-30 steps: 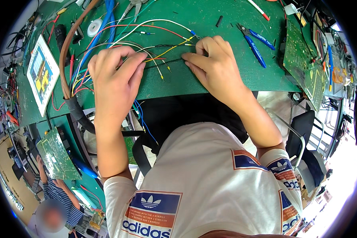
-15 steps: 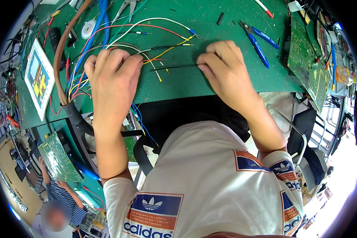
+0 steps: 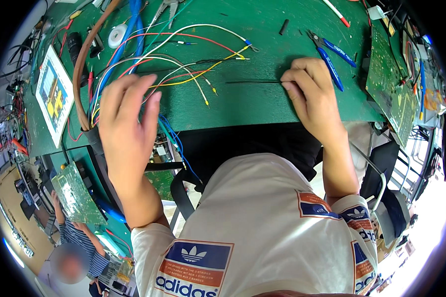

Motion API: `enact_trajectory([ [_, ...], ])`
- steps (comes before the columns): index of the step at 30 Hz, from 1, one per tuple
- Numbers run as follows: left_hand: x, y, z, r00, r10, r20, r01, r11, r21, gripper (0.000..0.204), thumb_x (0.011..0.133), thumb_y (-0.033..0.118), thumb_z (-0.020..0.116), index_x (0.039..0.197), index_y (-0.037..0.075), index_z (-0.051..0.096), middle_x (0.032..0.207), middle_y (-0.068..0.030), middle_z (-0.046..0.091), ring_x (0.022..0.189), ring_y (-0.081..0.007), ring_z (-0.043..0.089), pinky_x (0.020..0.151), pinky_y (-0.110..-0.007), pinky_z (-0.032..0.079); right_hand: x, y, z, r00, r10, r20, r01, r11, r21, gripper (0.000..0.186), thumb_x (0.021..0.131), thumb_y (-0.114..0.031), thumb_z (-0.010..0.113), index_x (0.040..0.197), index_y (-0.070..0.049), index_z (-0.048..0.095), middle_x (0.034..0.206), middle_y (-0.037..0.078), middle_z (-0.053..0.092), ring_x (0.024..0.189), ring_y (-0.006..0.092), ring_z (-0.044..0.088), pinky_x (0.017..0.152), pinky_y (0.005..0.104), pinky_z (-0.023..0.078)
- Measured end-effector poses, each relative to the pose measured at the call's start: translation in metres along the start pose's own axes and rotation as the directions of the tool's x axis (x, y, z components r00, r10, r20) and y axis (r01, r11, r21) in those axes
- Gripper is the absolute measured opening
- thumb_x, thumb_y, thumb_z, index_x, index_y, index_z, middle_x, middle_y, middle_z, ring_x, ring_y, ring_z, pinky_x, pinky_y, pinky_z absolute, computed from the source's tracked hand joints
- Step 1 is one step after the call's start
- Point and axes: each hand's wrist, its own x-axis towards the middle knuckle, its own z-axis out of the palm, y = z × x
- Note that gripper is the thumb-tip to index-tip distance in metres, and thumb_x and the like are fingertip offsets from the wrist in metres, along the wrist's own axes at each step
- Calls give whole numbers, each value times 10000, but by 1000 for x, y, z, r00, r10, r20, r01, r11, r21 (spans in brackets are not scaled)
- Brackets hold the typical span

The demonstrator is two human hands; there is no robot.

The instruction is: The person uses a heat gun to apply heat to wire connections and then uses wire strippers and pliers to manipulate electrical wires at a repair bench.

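Note:
My right hand (image 3: 312, 96) pinches one end of a thin, straight black strand (image 3: 252, 82), possibly a cable tie; its other end points left over the green table (image 3: 243, 106). Apart from the strand, my left hand (image 3: 126, 116) has its thumb and fingers spread. It is over the bundle of loose wires, where a white wire (image 3: 203, 25), a red wire (image 3: 205, 35) and a yellow wire (image 3: 176, 83) fan out to the right. Several wire ends carry small crimped tips. My left fingers hide part of the bundle.
Blue-handled cutters (image 3: 332, 67) lie beyond my right hand, near a short black tube (image 3: 283, 26). A circuit board (image 3: 389, 84) stands at the right. On the left are a thick brown cable (image 3: 79, 64), a white tape roll (image 3: 117, 35) and a framed picture (image 3: 54, 96). Another person sits lower left.
My left fingers have opened and drawn back toward me and left, off the wires. My right hand has shifted right, taking the black strand along.

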Motion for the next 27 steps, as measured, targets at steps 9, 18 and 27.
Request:
enact_trajectory([
  [9,-36,-6,-18,972,-221,78,198,953,231,263,829,89,809,1072,29,728,1041,-131,675,961,-336,653,831,-404,515,-3,13,-5,997,80,-24,-79,997,18,91,900,-15,705,977,5,662,1054,142,631,983,317,609,861,368,491],
  [18,-46,-17,-29,983,-185,3,173,926,335,158,806,60,805,958,57,763,976,-72,650,899,-294,616,797,-415,516,-4,11,-4,984,168,-55,-163,982,93,86,897,-24,691,968,3,651,1016,152,646,974,340,606,878,399,487],
  [27,3,-44,-43,994,-109,-23,110,941,320,131,889,19,732,1017,-5,748,961,-151,665,843,-337,671,752,-404,529,-6,15,-3,977,196,-83,-179,968,174,81,945,-37,662,1003,10,629,1016,156,662,966,335,626,875,391,499],
])
